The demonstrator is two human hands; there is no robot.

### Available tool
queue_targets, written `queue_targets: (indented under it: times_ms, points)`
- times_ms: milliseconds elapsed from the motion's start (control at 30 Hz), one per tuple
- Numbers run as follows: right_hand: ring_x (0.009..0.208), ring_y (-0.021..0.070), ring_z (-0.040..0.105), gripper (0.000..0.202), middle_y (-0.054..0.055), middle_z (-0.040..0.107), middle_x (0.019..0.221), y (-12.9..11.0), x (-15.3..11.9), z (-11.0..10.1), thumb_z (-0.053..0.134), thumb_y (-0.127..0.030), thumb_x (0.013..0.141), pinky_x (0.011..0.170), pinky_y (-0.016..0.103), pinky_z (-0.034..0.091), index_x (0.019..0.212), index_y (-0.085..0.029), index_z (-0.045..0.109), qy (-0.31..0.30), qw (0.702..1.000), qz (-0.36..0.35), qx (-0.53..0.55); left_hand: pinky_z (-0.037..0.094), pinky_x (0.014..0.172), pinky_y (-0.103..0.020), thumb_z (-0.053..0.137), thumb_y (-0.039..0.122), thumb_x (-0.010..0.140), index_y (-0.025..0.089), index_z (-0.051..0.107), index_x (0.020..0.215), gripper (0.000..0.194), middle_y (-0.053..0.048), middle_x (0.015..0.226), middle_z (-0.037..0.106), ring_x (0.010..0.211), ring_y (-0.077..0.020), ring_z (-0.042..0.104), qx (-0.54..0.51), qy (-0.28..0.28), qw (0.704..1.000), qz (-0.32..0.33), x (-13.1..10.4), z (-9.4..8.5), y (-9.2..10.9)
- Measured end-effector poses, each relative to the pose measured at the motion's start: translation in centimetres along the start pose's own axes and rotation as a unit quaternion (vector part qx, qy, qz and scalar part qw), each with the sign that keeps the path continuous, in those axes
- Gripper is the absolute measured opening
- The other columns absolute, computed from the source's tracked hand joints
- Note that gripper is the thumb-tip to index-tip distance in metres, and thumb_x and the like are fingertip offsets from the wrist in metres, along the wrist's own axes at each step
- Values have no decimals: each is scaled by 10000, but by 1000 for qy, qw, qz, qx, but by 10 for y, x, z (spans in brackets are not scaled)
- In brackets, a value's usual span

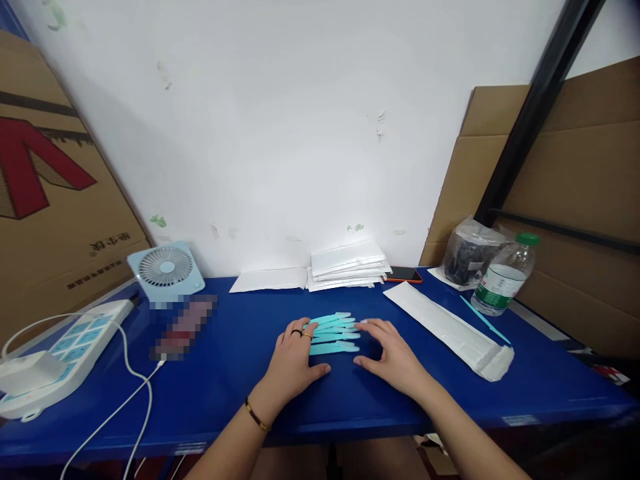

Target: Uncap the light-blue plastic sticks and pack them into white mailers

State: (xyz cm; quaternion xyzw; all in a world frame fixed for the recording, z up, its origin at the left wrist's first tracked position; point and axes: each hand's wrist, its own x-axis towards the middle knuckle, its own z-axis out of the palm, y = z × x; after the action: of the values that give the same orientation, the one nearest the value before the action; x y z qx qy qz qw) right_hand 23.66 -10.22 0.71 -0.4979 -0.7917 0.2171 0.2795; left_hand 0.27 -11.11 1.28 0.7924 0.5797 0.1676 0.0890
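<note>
Aligning looks like the step from my end: L hand (294, 353), thumb apart, fingers over left ends of teal razors (334, 348) (prob. eyebrow type, too small to be sure) on blue desk (225, 347); R hand (394, 353) spread at right ends. Next calls for light nudges. Around: power strip (83, 342), fan (165, 267), mailer stack (350, 260), padded mailer (445, 327) crowding R side, bottle (503, 283).

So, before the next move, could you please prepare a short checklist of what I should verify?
1. Left hand on the strips: ok, covering their left ends.
2. Right hand touching the strips: cannot tell; fingertips are at their right ends.
3. Strips lined up: not ok, they are fanned out.
4. All strips together: not ok, a loose strip lies by the bottle.
5. Bottle capped: ok.
</note>
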Motion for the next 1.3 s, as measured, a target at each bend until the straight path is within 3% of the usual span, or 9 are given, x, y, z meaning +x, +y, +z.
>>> queue_targets:
  times_ms: [100, 233, 367, 567, 767, 933, 1067, 1200, 1300]
  points:
    - [1278, 332, 173, 932, 115, 247, 1414, -1, 32, -5, 688, -427, 561, 991, 492, 234, 1367, -246, 257, -124, 983, -57, -123, 235, 1010, -448, 631, 585, 557, 177, 283, 1349, 957, -143, 1394, 287, 1286, -321, 210, 50, -53, 997, 34, 20, -4, -7]
    - [1119, 336, 379, 808, 150, 409, 1257, -9, 74, -3, 664, -330, 549, 837, 475, 378, 1286, -202, 358, -212, 943, -107, -234, 374, 882, -444, 613, 404, 589, 144, 459, 1194, 676, -154, 1157, 522, 1093, -316, 459, 120, -77, 988, 62, 48, -6, -3]
    - [896, 260, 536, 516, 129, 542, 1011, -14, 91, 5, 621, -258, 580, 693, 331, 448, 1063, -127, 498, -236, 915, -165, -283, 450, 735, -375, 528, 245, 631, 134, 548, 973, 360, -124, 927, 608, 857, -271, 582, 139, -106, 982, 69, 63, 0, 3]
    - [794, 247, 611, 309, 110, 614, 904, -21, 88, 11, 595, -211, 647, 657, 314, 456, 945, -133, 564, -243, 886, -156, -362, 448, 714, -309, 563, 259, 637, 148, 572, 857, 247, -109, 931, 607, 859, -245, 582, 66, -101, 990, 69, 66, 14, 9]
    - [790, 257, 609, 199, 97, 616, 889, -78, 92, -45, 603, -196, 683, 652, 321, 423, 878, -160, 614, -182, 853, -184, -454, 415, 575, -242, 485, 320, 785, 149, 528, 878, 200, -32, 703, 613, 615, -152, 571, -191, 5, 981, 22, 68, 22, 24]
    - [790, 250, 589, 522, 92, 604, 881, -113, 97, -75, 401, -619, 781, 660, 316, 383, 963, -171, 598, -84, 895, -162, -406, 376, 510, -223, 447, 463, 813, 157, 507, 752, 318, 8, 572, 548, 507, -110, 495, -361, 104, 927, -2, 71, 32, 41]
    - [752, 223, 589, 577, 94, 629, 783, -104, 89, -59, 192, -523, 895, 604, 279, 360, 814, -151, 625, -90, 928, -105, -347, 402, 549, -240, 464, 453, 807, 157, 515, 676, 328, -4, 557, 562, 541, -131, 534, -358, 50, 932, -11, 68, 43, 39]
    - [716, 181, 576, 511, 62, 635, 756, -82, 73, -71, 326, -561, 850, 578, 249, 370, 800, -158, 635, -149, 969, -62, -185, 410, 629, -272, 472, 385, 810, 159, 575, 811, 249, -50, 752, 641, 699, -180, 588, -149, 21, 988, 44, 62, 32, 34]
    - [727, 168, 585, 504, 32, 629, 814, -60, 54, -81, 674, -508, 617, 595, 233, 424, 966, -156, 588, -221, 975, -1, -3, 381, 677, -320, 459, 294, 819, 162, 582, 902, 199, -85, 806, 636, 759, -215, 577, 54, 27, 986, 155, 59, 16, 45]
